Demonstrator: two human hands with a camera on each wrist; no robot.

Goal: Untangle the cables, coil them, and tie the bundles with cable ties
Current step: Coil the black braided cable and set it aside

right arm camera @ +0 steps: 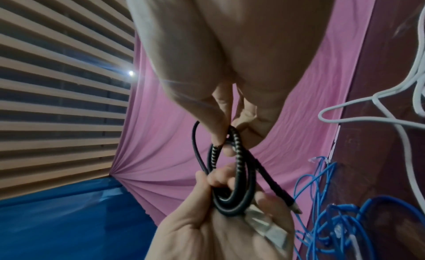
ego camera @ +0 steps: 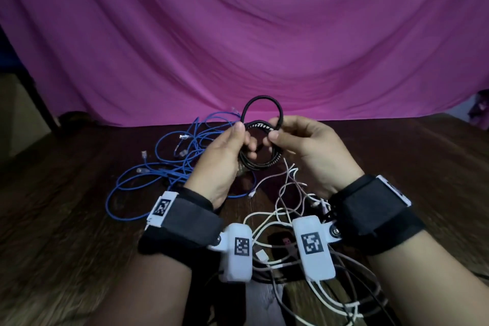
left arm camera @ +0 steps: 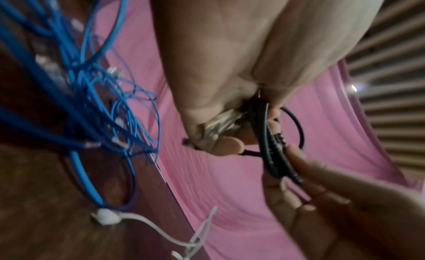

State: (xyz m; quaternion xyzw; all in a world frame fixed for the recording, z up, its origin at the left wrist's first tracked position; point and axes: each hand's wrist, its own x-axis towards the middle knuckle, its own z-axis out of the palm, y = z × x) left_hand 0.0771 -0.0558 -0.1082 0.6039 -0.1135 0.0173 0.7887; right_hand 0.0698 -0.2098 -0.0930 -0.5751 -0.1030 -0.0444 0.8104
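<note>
A black cable (ego camera: 260, 164) is wound into a small coil and held up over the table between both hands. My left hand (ego camera: 246, 139) grips the coil's left side, thumb on top. My right hand (ego camera: 275, 130) pinches its upper right, where one loop (ego camera: 262, 99) stands above the fingers. In the right wrist view the coil (right arm camera: 232, 193) sits in the left palm and its plug end (right arm camera: 295, 207) sticks out. A silvery, clear strip-like thing (right arm camera: 264, 225) lies in the left palm under the coil; the blur hides what it is.
A tangle of blue network cables (ego camera: 174, 159) lies on the dark wooden table (ego camera: 66, 206) left of my hands. White and pinkish cables (ego camera: 283, 209) sprawl between and under my wrists. A pink cloth (ego camera: 238, 34) hangs behind the table.
</note>
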